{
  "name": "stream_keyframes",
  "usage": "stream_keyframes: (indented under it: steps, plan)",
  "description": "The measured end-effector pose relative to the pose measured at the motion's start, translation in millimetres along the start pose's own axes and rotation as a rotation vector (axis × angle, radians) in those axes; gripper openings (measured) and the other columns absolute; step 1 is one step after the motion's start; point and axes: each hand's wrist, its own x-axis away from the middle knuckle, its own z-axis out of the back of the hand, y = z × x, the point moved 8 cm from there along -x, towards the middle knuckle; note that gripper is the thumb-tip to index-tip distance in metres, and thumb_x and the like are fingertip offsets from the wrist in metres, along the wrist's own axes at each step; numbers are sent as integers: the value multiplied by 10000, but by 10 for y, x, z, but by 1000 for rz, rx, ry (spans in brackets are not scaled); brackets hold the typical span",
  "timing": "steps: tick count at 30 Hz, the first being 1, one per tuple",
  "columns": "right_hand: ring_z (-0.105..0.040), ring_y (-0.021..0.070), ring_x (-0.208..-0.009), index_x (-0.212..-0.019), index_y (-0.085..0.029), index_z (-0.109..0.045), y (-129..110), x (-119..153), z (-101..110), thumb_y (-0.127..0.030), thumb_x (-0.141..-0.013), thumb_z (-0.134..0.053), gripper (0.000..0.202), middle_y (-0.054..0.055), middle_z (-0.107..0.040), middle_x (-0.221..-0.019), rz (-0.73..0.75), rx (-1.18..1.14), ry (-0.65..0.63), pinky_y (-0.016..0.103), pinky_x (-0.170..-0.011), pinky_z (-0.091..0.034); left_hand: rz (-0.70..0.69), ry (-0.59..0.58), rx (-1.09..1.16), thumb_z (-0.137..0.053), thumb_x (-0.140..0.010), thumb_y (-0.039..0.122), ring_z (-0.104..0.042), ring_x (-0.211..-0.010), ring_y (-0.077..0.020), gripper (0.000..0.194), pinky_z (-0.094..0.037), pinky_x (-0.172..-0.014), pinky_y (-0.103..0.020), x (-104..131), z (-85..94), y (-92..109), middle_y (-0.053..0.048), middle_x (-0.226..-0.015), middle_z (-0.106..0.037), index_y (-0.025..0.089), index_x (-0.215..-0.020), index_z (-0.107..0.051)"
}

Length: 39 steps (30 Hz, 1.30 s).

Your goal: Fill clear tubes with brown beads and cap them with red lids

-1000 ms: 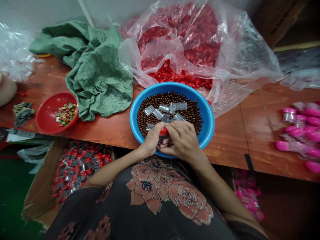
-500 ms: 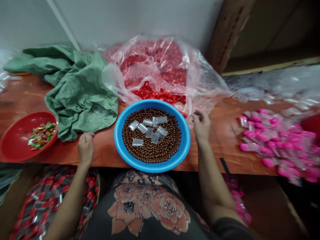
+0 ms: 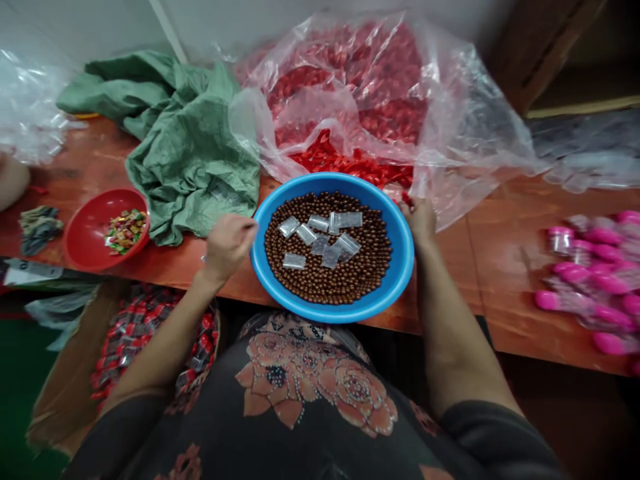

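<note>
A blue basin [image 3: 333, 313] stands at the table's front edge, holding brown beads [image 3: 330, 280] with several small clear packets [image 3: 294, 261] on top. My left hand [image 3: 229, 247] is closed beside the basin's left rim; what its fingers hold, if anything, is hidden. On the right, my right hand [image 3: 421, 220] is closed by the rim, with a small red piece showing at its fingertips. Behind the basin, red pieces [image 3: 350, 163] spill from a large clear plastic bag [image 3: 460, 100].
A red bowl [image 3: 83, 233] of colourful wrapped pieces and a green cloth sack [image 3: 200, 160] lie left. Pink-capped containers [image 3: 600, 267] are piled right. Below the table edge is a basket of red-capped items [image 3: 120, 347]. Part of another person's hand [image 3: 11, 180] shows at far left.
My left hand has risen and moved right to the basin's rim. My right hand is now closer to the basin, with red at its fingertips. The view has shifted left.
</note>
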Motion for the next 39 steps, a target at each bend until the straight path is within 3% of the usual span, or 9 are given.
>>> stream_keyframes:
  steps: [4, 8, 10, 17, 21, 26, 29, 34, 39]
  plan:
    - [-575, 101, -597, -929, -174, -479, 60, 90, 214, -281, -901, -479, 111, 16, -602, -745, -240, -328, 289, 286, -622, -470, -319, -621, 16, -542, -886, 175, -579, -974, -228, 249, -453, -847, -339, -35, -699, 749, -96, -1003, -657, 194, -1069, -711]
    - [-630, 83, -612, -876, -235, -380, -165, 391, 480, -184, -898, -417, 67, -42, -592, -737, -312, -637, 429, 236, -633, -518, -521, -998, -131, -521, -827, 81, -573, -1005, -234, 444, -436, -815, -310, 37, -1208, 875, -105, -1068, -660, 253, -1190, -710]
    - [-678, 97, -652, -848, -226, -404, -308, 587, 600, -149, -877, -431, 87, -31, -645, -746, -325, -908, 438, 245, -679, -545, -494, -1120, -112, -528, -815, 97, -591, -957, -213, 467, -434, -800, -294, 9, -1331, 831, -99, -1102, -654, 269, -1212, -704]
    - [-660, 85, -583, -932, -204, -680, -607, 1176, 824, -37, -825, -469, 289, -2, -726, -771, -436, -1252, 361, 171, -532, -503, 122, -1129, -59, -576, -858, 313, -612, -731, -200, 363, -438, -716, -293, -166, -1384, 567, -106, -863, -672, 106, -1133, -691]
    - [-626, 66, -644, -892, -216, -749, -671, 1339, 713, -50, -811, -568, 259, 34, -730, -895, -463, -1308, 207, 150, -522, -494, -73, -1144, -143, -557, -875, 283, -596, -947, -228, 441, -426, -837, -302, -127, -1335, 642, -129, -1157, -623, 196, -1300, -639]
    - [-580, 48, -651, -1036, -257, -760, -894, 1511, 539, -186, -725, -779, 320, 92, -729, -1099, -469, -1356, -101, 121, -529, -501, -345, -1390, 3, -555, -827, 151, -563, -1039, -202, 490, -400, -908, -264, 8, -1315, 717, -88, -1200, -587, 276, -1289, -659]
    - [-561, 45, -601, -1052, -289, -758, -1024, 1615, 533, -227, -668, -839, 398, 94, -740, -1115, -454, -1323, -184, 129, -490, -490, -317, -1408, 19, -671, -767, 210, -575, -950, -199, 436, -405, -852, -265, -39, -1352, 669, -78, -1090, -653, 235, -1200, -713]
    - [-502, 57, -517, -957, -289, -776, -1048, 1745, 559, -329, -649, -863, 323, 44, -771, -913, -484, -1269, -168, 155, -393, -421, -192, -1237, -110, -722, -769, 349, -568, -807, -205, 361, -396, -765, -303, -178, -1435, 576, -105, -914, -697, 146, -1066, -747]
    - [-485, 50, -518, -921, -259, -784, -967, 1820, 542, -318, -509, -930, 441, 18, -743, -834, -552, -1215, -156, 157, -391, -399, -146, -1296, -24, -710, -765, 281, -575, -787, -189, 277, -401, -761, -304, -79, -1543, 674, -83, -890, -701, 155, -1007, -757]
